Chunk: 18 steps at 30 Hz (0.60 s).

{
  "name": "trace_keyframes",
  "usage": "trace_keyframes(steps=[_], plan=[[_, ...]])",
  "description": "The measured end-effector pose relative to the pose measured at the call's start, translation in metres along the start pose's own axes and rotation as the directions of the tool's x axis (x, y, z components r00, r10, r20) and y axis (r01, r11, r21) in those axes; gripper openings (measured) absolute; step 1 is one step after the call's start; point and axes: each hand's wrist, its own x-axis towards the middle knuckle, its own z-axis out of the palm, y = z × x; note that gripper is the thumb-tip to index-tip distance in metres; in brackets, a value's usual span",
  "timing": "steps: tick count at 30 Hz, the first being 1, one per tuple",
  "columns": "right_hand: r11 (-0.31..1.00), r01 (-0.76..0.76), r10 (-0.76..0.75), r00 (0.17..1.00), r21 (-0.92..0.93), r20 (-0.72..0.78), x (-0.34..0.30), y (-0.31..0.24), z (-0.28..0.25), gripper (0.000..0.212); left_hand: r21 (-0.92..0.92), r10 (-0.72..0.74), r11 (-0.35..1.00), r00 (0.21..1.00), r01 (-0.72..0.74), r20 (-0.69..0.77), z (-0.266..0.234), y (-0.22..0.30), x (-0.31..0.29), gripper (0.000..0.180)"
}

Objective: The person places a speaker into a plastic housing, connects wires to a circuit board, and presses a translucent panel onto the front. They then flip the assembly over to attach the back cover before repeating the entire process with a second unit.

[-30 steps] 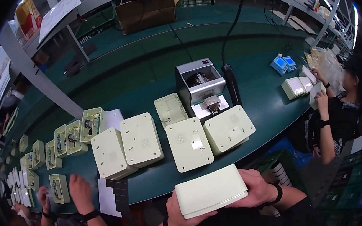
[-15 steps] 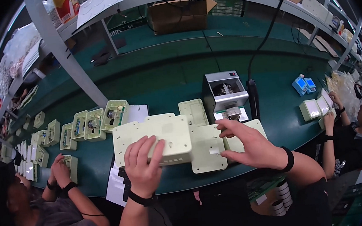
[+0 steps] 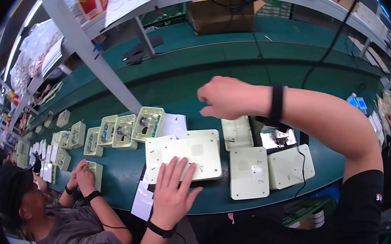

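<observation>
My left hand (image 3: 172,194) lies on a pale green plastic box (image 3: 202,142), fingers spread over its flat face with small holes. Another pale piece (image 3: 153,150) shows beside and partly behind it. My right hand (image 3: 225,98) is raised over the bench, its fingers curled and the thumb apart; I see nothing between them. Below it sits an open pale green shell (image 3: 238,134). Nearer me are two more pale green boxes, one (image 3: 248,182) upright to my view and one (image 3: 289,171) tilted, with a thin black cord across it. My right forearm hides most of the metal machine (image 3: 277,138).
A row of open boxes with electronics (image 3: 123,131) runs along the left. White paper (image 3: 175,124) lies behind the held box. To the left, a co-worker's hands (image 3: 83,176) work at another box. A grey post (image 3: 92,56) rises from the bench; a cardboard box (image 3: 221,18) stands at the back.
My right hand has moved up and away from the right-hand boxes. The box under my left hand has gone from tilted to flatter, and that hand now rests on it. The view has turned left.
</observation>
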Motion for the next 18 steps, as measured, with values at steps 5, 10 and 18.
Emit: trace_keyframes(steps=[5,10,18], plan=[[0.994,0.073,-0.069,0.996,-0.085,0.048,0.13,-0.017,0.054,0.028,0.0,-0.042,0.999,0.997,0.042,-0.059,0.01,0.006,0.0,0.068],[0.72,0.66,-0.664,0.745,-0.215,0.065,0.205,-0.002,0.128,0.022,-0.033,-0.089,0.996,0.993,0.087,-0.074,0.015,0.014,-0.005,0.069],[0.703,0.646,-0.639,0.757,-0.296,0.134,0.218,-0.009,0.155,0.015,-0.216,-0.177,0.967,0.966,0.135,-0.19,-0.006,-0.003,-0.009,0.055]])
